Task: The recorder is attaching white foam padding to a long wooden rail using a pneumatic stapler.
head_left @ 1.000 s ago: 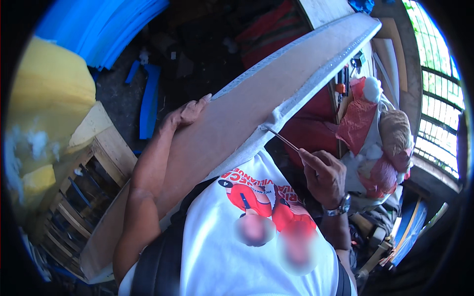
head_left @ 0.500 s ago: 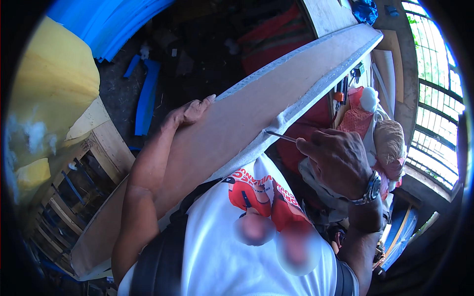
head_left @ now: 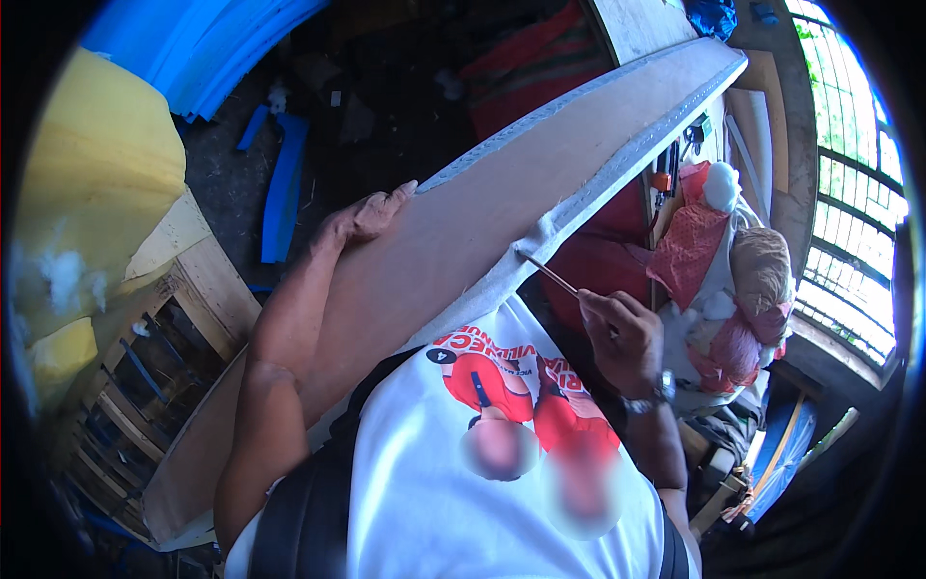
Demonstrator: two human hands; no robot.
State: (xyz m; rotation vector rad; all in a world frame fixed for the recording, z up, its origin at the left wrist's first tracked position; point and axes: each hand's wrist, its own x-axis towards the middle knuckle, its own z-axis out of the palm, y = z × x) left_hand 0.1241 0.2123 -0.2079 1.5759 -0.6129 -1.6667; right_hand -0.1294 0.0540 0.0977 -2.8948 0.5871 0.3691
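Note:
A long wooden panel (head_left: 463, 227), narrowing toward its far right end, slants across in front of me, with pale grey fabric (head_left: 477, 301) folded over its edges. My left hand (head_left: 371, 214) holds the panel's far edge, its fingertips partly hidden from me. In my right hand (head_left: 622, 338) is a screwdriver-like tool with a thin metal shaft (head_left: 552, 275); the fist hides its handle. The tool's tip touches the fabric at the panel's near edge, beside a small bunched-up spot.
Yellow foam (head_left: 121, 135) and a slatted wooden frame (head_left: 130, 405) stand at left. Blue sheets (head_left: 207, 48) lie at far left, a blue strip (head_left: 285, 188) on the dark floor. Stuffed bags (head_left: 762, 270) and a barred window (head_left: 858, 193) are at right.
My right hand has drawn down and to the left, nearer my body, and the tool is tilted more steeply. Its tip stays at the fabric edge. The left hand keeps its hold.

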